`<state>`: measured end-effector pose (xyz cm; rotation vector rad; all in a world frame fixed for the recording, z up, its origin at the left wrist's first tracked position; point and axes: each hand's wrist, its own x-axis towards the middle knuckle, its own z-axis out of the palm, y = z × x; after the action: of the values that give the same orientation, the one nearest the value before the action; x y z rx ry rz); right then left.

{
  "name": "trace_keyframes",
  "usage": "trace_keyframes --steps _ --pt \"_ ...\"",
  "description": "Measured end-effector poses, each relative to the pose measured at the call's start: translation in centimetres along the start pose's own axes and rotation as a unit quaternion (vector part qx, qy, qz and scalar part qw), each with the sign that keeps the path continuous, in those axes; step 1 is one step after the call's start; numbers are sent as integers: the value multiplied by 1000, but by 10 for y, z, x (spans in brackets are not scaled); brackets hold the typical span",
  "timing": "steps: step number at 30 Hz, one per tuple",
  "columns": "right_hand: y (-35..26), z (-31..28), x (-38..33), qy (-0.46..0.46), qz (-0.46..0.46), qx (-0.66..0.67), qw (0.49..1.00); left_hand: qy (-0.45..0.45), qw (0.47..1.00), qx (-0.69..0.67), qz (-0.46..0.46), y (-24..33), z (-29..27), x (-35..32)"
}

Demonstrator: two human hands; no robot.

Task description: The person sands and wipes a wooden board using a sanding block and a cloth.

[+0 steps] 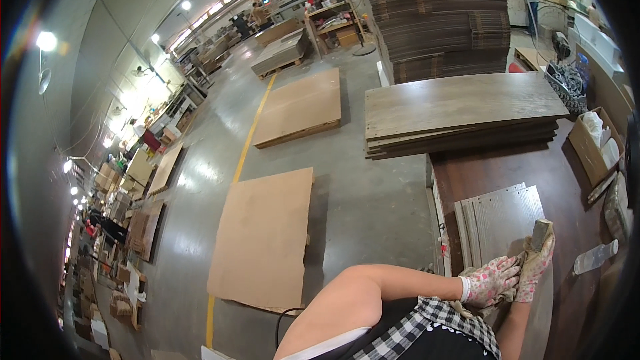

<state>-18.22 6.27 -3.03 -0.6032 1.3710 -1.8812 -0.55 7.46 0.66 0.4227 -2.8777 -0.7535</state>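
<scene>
Both hands wear pale gloves with a pink flower print, worn and greyish on the palms. My right hand (535,267) is raised over the panels with a small grey-brown block (543,232) held at its fingertips. Against its palm side rests my left hand (492,281), fingers bent and close together. What the left fingers grip, if anything, is hidden between the two gloves. Beneath and beyond the hands lies a stack of small grey wood-grain panels (495,210), with small holes along the edges, on the dark brown table (460,172).
Long wood-grain boards (460,101) are stacked at the table's far end. To the right are a clear plastic bottle (595,257) and a cardboard box (587,150) with white items. Tall stacked brown sheets (437,23) stand behind. Cardboard-topped pallets (263,237) sit on the floor to the left.
</scene>
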Motion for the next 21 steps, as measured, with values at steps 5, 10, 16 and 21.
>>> trace_keyframes --steps 5,10,16,21 --pt "-5 -2 -7 1 -16 -38 999 19 998 -42 30 0 -2 -3" --pt "-4 7 -7 80 -121 -79 986 66 994 -9 85 -27 21 2" --pt "-56 -41 -38 230 -186 33 955 -30 993 20 111 -48 -45 22" --pt "-72 -96 -127 453 -188 -69 869 43 986 59 151 -108 -72 63"
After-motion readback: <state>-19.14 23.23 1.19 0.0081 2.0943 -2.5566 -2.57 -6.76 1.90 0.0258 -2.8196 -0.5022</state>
